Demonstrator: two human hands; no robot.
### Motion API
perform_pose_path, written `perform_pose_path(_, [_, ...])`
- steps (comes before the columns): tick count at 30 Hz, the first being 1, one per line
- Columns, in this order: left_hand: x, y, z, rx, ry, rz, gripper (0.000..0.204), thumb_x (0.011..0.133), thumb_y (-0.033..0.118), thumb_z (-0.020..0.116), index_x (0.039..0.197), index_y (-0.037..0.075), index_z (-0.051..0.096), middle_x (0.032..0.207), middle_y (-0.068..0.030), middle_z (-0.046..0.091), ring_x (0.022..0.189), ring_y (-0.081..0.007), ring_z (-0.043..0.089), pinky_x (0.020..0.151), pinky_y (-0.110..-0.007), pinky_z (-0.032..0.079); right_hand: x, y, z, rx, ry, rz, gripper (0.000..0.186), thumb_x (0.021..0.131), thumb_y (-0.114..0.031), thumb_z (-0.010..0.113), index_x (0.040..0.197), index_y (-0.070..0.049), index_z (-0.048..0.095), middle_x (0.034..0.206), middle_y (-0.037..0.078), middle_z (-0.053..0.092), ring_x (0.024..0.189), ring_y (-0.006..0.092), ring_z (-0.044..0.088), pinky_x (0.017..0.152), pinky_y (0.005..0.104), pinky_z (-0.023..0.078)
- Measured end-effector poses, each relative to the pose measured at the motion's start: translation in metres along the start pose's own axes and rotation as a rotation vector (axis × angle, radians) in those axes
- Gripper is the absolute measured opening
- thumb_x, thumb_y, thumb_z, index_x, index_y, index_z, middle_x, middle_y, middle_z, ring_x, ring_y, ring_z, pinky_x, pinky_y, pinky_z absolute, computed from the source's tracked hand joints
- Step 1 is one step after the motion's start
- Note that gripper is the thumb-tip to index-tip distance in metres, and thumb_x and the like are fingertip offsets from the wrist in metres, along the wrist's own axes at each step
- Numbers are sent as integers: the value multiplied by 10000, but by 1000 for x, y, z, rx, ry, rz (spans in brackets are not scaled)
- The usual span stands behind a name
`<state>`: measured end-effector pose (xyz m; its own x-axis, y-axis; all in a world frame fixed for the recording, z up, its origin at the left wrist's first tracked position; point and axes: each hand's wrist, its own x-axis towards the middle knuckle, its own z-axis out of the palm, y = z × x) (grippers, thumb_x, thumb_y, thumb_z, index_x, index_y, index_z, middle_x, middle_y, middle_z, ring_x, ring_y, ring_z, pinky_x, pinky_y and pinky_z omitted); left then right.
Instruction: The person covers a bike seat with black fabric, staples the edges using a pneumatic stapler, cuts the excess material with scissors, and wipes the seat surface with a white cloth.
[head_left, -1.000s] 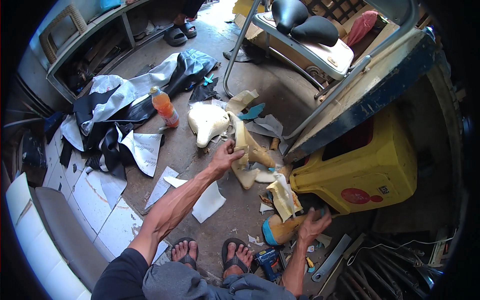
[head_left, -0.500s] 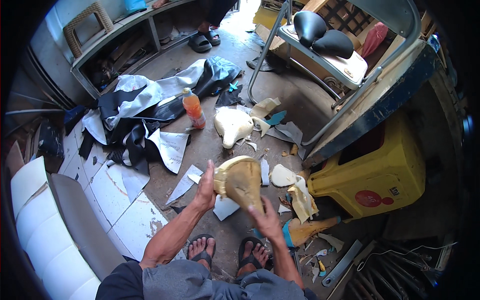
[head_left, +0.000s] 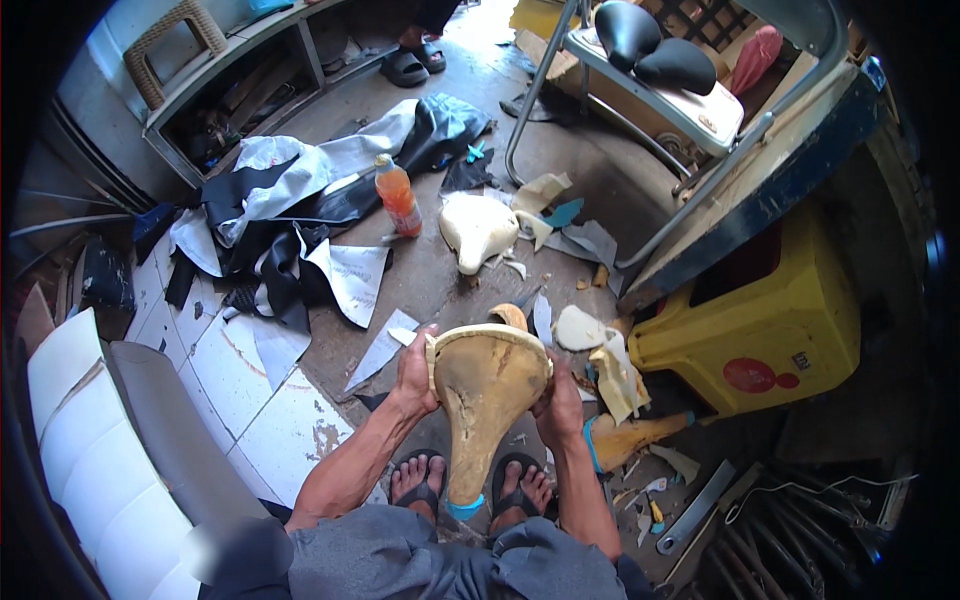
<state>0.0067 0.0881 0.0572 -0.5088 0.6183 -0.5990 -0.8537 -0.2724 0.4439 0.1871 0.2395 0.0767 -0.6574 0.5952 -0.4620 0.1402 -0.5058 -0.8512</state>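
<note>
Between both hands I hold a tan bicycle saddle (head_left: 488, 378), its wide end away from me and its narrow nose toward my feet. A cream foam strip runs along the wide edge, and a blue tip shows at the nose. My left hand (head_left: 415, 372) grips the left rear edge, where a pale foam piece shows by the fingers. My right hand (head_left: 562, 402) closes round the right rear edge, its fingers partly hidden beneath. Beyond lies a cream foam saddle pad (head_left: 478, 228). To the right is another tan saddle piece (head_left: 640, 436) with a blue band.
An orange drink bottle (head_left: 398, 200) stands beside black and white sheet scraps (head_left: 300, 215). Foam offcuts (head_left: 618, 380) lie near a yellow plastic stool (head_left: 790, 335). Black saddles (head_left: 675, 66) rest on a folding chair (head_left: 585, 48). A white padded seat (head_left: 100, 450) is at left.
The saddle has turned so its nose points toward me and its wide end faces away. My right hand has moved from the nose up to the right rear edge.
</note>
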Motion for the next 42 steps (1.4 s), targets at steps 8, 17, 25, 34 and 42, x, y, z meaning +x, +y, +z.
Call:
perform_pose_path(8, [-16, -8, -5, -39, -74, -210, 557, 1027, 427, 336, 1235, -21, 595, 1149, -173, 697, 1023, -279, 692, 949, -439, 549, -7, 8, 20, 86, -3, -61, 463, 1079, -427, 429, 1148, -5, 605, 1039, 47, 663, 910, 128, 629, 809, 300, 508])
perform_pose_path(17, [-8, 4, -21, -105, -9, 28, 582, 1000, 441, 333, 1224, -18, 612, 1149, -184, 696, 1039, -305, 688, 954, -459, 543, -21, 5, 17, -91, 87, 77, 673, 1055, -561, 342, 1453, -19, 376, 1190, 132, 591, 961, 208, 659, 774, 349, 584])
perform_pose_path(25, [9, 34, -55, -187, 211, 418, 529, 1003, 421, 346, 1192, 11, 623, 1102, -133, 697, 1013, -284, 689, 902, -429, 560, -51, 7, 22, -178, -331, 59, 781, 995, -581, 509, 1501, -3, 363, 1257, 176, 625, 1067, 243, 666, 818, 373, 583])
perform_pose_path(34, [-8, 26, -64, -142, 359, 498, 592, 1021, 497, 290, 1232, 29, 584, 1171, -114, 654, 1069, -279, 655, 945, -413, 531, -63, -16, 41, -856, -205, -350, 499, 932, -367, 703, 1261, -3, 610, 852, 181, 723, 784, 276, 731, 717, 372, 550])
perform_pose_path(42, [-22, 8, -62, -74, 284, 430, 559, 1051, 494, 315, 1219, 36, 589, 1159, -94, 669, 1054, -249, 667, 957, -391, 524, -48, -2, 29, -894, -128, -445, 548, 926, -457, 669, 1162, 37, 641, 863, 272, 699, 819, 401, 721, 729, 459, 548])
